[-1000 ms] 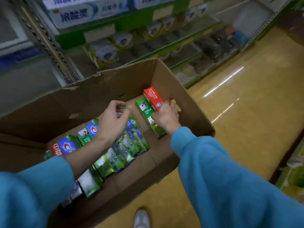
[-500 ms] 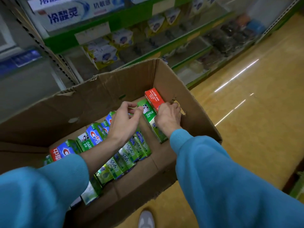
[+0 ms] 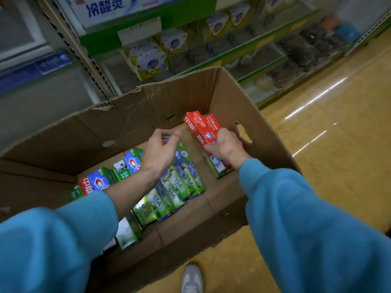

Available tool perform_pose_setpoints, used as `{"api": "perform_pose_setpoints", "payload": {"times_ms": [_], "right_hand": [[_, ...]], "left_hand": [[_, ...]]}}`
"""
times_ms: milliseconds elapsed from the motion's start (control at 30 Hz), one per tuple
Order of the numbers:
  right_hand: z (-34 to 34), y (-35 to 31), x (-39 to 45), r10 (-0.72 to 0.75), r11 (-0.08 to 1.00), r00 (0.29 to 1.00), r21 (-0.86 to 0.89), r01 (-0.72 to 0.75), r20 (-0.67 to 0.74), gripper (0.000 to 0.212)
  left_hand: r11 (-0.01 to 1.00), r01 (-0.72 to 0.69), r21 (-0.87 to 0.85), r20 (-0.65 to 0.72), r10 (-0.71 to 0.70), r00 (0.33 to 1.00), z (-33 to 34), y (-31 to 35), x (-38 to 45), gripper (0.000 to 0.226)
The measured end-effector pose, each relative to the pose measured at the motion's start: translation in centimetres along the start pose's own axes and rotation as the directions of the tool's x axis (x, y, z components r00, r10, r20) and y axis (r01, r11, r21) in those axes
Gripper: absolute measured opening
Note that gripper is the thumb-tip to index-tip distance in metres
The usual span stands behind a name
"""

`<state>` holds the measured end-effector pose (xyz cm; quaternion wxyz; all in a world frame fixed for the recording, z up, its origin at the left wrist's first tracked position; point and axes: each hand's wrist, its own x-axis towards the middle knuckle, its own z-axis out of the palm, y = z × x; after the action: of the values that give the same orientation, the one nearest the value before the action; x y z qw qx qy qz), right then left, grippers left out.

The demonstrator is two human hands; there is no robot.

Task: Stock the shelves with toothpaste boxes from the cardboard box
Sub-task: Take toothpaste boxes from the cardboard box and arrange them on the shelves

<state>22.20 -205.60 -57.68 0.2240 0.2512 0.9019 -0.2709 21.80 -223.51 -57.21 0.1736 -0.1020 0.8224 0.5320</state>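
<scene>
An open cardboard box point(image 3: 260, 127) sits on the floor in front of me. A row of green, blue and red toothpaste boxes point(image 3: 179, 182) lies inside it. My right hand point(image 3: 227, 148) grips two red toothpaste boxes point(image 3: 201, 126) near the carton's right wall, tilted up, with a green box partly hidden beneath them. My left hand point(image 3: 160, 150) hovers over the row with its fingers curled, thumb and fingertip nearly meeting; whether it holds anything is unclear.
Green-edged shelves point(image 3: 211, 51) stand behind the carton, with yellow-and-white packs point(image 3: 148, 58) and a large toothpaste carton point(image 3: 101, 9) above. A perforated shelf upright point(image 3: 80, 56) rises at left. Glossy yellow floor point(image 3: 338, 144) spreads to the right. My shoe point(image 3: 191, 279) shows below.
My right hand has lifted the red boxes up from beside the green box. My left hand let go of the green box and drew slightly back. The view moved closer.
</scene>
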Motion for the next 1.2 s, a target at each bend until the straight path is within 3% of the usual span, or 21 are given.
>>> {"api": "perform_pose_setpoints", "payload": {"times_ms": [133,300,400,500,733,833,1000,1200], "right_hand": [[-1.4,-0.6,-0.5,-0.122,0.973,0.985,0.210,0.096,0.118,0.030],[-2.6,-3.2,-2.9,-0.272,0.929,0.915,0.327,0.170,0.299,0.028],[-2.8,-5.3,-4.8,-0.340,0.899,0.832,0.410,0.152,0.439,0.016],[-2.7,-7.7,-6.6,-0.387,0.886,0.778,0.433,0.166,0.495,0.031],[-2.0,-15.5,-11.4,-0.525,0.817,0.707,0.514,0.262,0.474,0.032],[-0.7,-19.7,-13.7,-0.593,0.765,0.659,0.580,0.280,0.463,0.045],[2.8,-28.0,-18.1,-0.671,0.696,0.581,0.660,0.282,0.460,0.045],[10.4,-41.1,-26.0,-0.788,0.546,0.499,0.785,0.293,0.361,0.044]], "left_hand": [[0.997,0.016,-0.070,-0.072,-0.021,0.997,-2.5,-0.3,0.1,0.043],[0.977,0.009,-0.214,-0.077,-0.026,0.997,-5.1,-1.0,-0.6,0.066],[0.940,-0.023,-0.340,-0.086,-0.007,0.996,-6.4,-0.9,-1.5,0.053],[0.879,-0.053,-0.474,-0.126,-0.009,0.992,-8.7,-0.5,-2.8,0.044],[0.731,-0.199,-0.653,-0.275,0.015,0.961,-18.2,0.7,-6.8,0.031],[0.688,-0.283,-0.668,-0.364,0.029,0.931,-23.7,0.4,-8.4,0.019],[0.624,-0.419,-0.660,-0.554,-0.026,0.832,-35.5,-1.6,-11.7,0.012],[0.574,-0.541,-0.615,-0.713,-0.112,0.692,-50.2,-6.1,-16.8,0.026]]}}
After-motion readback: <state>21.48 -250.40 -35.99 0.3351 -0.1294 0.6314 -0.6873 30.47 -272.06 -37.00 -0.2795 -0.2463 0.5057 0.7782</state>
